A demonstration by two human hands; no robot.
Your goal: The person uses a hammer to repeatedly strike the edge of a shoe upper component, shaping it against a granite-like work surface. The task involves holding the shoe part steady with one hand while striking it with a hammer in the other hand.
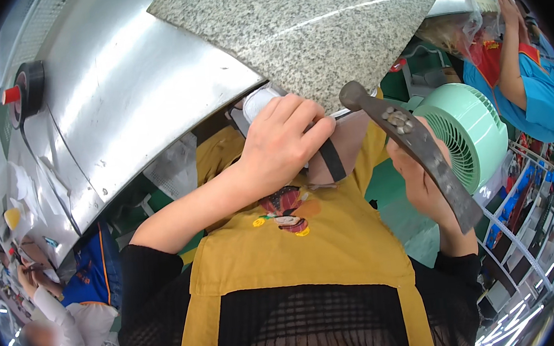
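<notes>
My right hand (423,183) grips a hammer, its fingers wrapped round the handle, which is mostly hidden. The dark, worn metal hammer head (423,150) is raised right of the granite slab (317,31). Beside the slab's near edge, my left hand (284,139) has its fingers curled over a dusty-pink, leather-like piece (352,141) with a black strip (333,160) across it. The piece hangs over my lap, partly hidden by the hand. A white rounded thing (259,103) shows just behind my left fingers.
A mint-green fan (465,137) stands close by my right arm. A metal worktop (132,100) adjoins the slab, with a black round thing with a red knob (29,92) on it. A person in blue (537,94) works at far right; another in white (84,338) is at lower left.
</notes>
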